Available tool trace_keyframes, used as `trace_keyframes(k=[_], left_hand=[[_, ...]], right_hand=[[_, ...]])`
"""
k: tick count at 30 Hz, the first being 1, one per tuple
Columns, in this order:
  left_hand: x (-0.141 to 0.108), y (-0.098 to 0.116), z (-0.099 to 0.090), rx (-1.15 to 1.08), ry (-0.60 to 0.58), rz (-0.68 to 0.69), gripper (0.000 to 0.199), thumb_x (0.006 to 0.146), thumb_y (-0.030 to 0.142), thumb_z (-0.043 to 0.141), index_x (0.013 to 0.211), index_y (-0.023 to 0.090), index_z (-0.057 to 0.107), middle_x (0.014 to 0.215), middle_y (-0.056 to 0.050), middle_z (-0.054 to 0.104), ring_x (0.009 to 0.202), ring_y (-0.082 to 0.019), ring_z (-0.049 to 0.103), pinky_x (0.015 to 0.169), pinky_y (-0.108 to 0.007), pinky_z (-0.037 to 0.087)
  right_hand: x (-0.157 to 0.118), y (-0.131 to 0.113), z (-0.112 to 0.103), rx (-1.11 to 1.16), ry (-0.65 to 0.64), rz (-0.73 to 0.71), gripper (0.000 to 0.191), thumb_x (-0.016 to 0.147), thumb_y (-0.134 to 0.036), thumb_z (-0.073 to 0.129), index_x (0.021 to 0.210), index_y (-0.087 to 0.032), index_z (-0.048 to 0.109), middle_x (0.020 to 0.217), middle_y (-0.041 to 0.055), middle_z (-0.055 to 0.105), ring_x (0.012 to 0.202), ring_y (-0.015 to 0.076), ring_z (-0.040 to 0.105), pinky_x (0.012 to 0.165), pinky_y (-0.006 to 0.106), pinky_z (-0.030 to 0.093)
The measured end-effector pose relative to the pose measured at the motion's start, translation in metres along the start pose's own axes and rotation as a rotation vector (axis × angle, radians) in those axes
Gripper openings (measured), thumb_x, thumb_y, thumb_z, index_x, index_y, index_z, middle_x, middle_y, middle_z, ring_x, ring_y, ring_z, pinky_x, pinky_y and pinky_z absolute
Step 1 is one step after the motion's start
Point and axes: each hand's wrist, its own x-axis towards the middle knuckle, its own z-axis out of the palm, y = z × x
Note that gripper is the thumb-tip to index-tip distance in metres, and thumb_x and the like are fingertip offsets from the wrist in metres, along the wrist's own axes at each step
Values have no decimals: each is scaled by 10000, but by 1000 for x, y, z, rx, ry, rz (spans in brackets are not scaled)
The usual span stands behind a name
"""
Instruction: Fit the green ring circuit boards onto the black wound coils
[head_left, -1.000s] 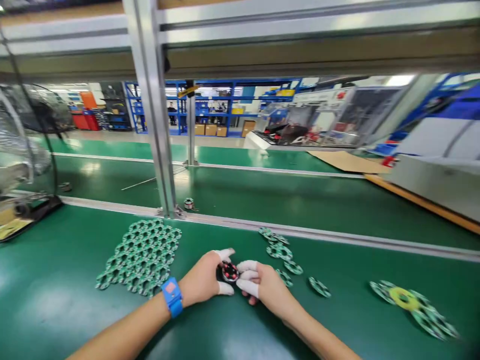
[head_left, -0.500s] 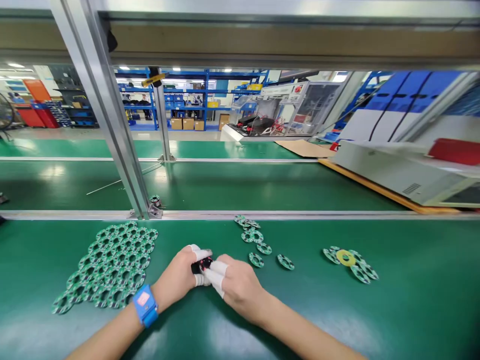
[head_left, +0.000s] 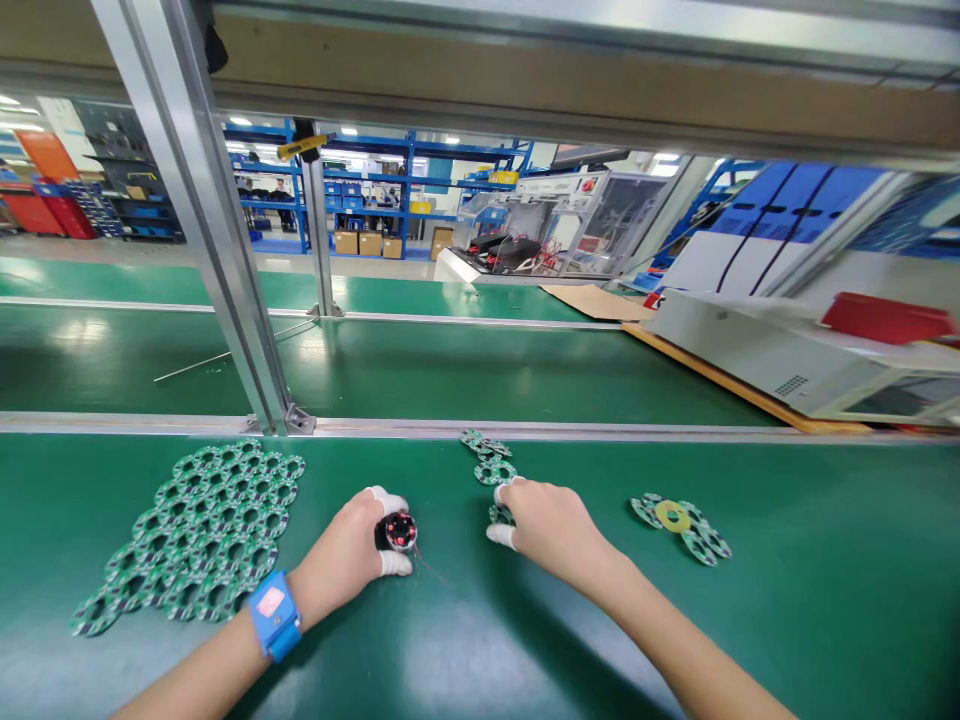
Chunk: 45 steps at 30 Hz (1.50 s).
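Observation:
My left hand point(head_left: 349, 540), with white covers on its fingertips, is closed around a small motor stator point(head_left: 400, 532). The stator is round and black, with reddish windings facing up and thin wires trailing from it. To the right, my right hand point(head_left: 551, 515), also with white finger covers, has thumb and finger closed at the two edges of a ring-shaped circuit board point(head_left: 501, 514) near the table surface. Just beyond that hand lie several more green ring boards point(head_left: 487, 470). The right palm and the other fingers are partly hidden.
Many ring boards point(head_left: 210, 530) lie in a slanted block at left. A yellow ring point(head_left: 673, 516) rests on a small group of boards at right. A metal rail point(head_left: 390, 428) and an upright post point(head_left: 217, 220) stand beyond; a grey machine housing point(head_left: 742, 345) is at far right.
My right hand has left the stator and moved right to the loose ring boards. The left hand keeps the stator, whose windings now face up in full view. The camera view has shifted slightly.

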Motion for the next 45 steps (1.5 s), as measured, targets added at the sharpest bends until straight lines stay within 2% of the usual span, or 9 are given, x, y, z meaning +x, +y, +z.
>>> trace_keyframes(k=[5, 7, 10, 16, 24, 32, 35, 40, 45], left_hand=[[1, -3, -18, -101, -24, 8, 571, 635, 15, 514, 1179, 189, 527, 1050, -39, 592, 866, -158, 554, 803, -272, 452], [3, -1, -21, -154, 39, -34, 461, 689, 39, 463, 1117, 183, 558, 1007, -35, 606, 833, -147, 558, 779, -268, 461], [4, 5, -13, -148, 132, -71, 230, 801, 238, 504, 1004, 170, 590, 962, -51, 607, 846, -170, 554, 793, -302, 458], [-3, 13, 9, 177, 114, -40, 428, 616, 419, 758, 921, 156, 612, 917, -64, 576, 894, -247, 496, 792, -355, 417], [-1, 10, 8, 221, 109, -44, 408, 618, 457, 760, 873, 178, 606, 891, -45, 568, 856, -230, 493, 750, -318, 402], [-5, 8, 2, 242, 121, -42, 421, 603, 475, 767, 851, 168, 619, 872, -52, 576, 846, -232, 492, 745, -318, 397], [-5, 7, 2, 260, 115, -51, 391, 605, 459, 771, 821, 163, 633, 861, -58, 585, 842, -234, 501, 740, -318, 397], [0, 7, -4, 46, 104, -52, 304, 677, 433, 701, 808, 167, 633, 832, -42, 607, 812, -207, 530, 724, -289, 412], [6, 3, 0, -228, 122, -131, 151, 823, 259, 466, 774, 160, 570, 673, 5, 585, 623, -141, 529, 587, -237, 398]], right_hand=[[1, -7, 11, 90, 19, -279, 373, 700, 3, 521, 944, -240, 663, 995, 44, 670, 903, 228, 626, 657, 264, 434], [1, -8, 10, 221, 70, -373, 438, 704, 24, 481, 973, -271, 662, 1053, 11, 662, 955, 203, 608, 717, 258, 436], [2, -8, 7, 337, 122, -213, 319, 770, -70, 507, 990, -237, 665, 966, 32, 686, 887, 207, 625, 713, 269, 440], [2, -24, 21, 256, 60, -75, 349, 727, -387, 679, 982, -152, 637, 944, 108, 662, 812, 265, 633, 643, 303, 425], [7, -28, 28, 266, 95, -77, 232, 746, -264, 630, 952, -159, 655, 818, 75, 652, 722, 228, 621, 616, 289, 423], [12, -37, 27, 910, 215, -203, 384, 709, -214, 545, 1081, -150, 616, 862, 70, 560, 702, 178, 576, 544, 254, 500], [14, -35, 30, 865, 188, -192, 359, 714, -222, 547, 1057, -150, 625, 800, 52, 558, 662, 179, 571, 569, 286, 507], [11, -28, 32, 526, 179, -180, 357, 686, -198, 586, 1036, -145, 634, 979, 123, 608, 888, 278, 584, 780, 419, 477], [11, -49, 33, 943, 125, -127, 239, 781, -295, 479, 932, -161, 606, 658, 20, 589, 561, 167, 584, 519, 289, 508]])
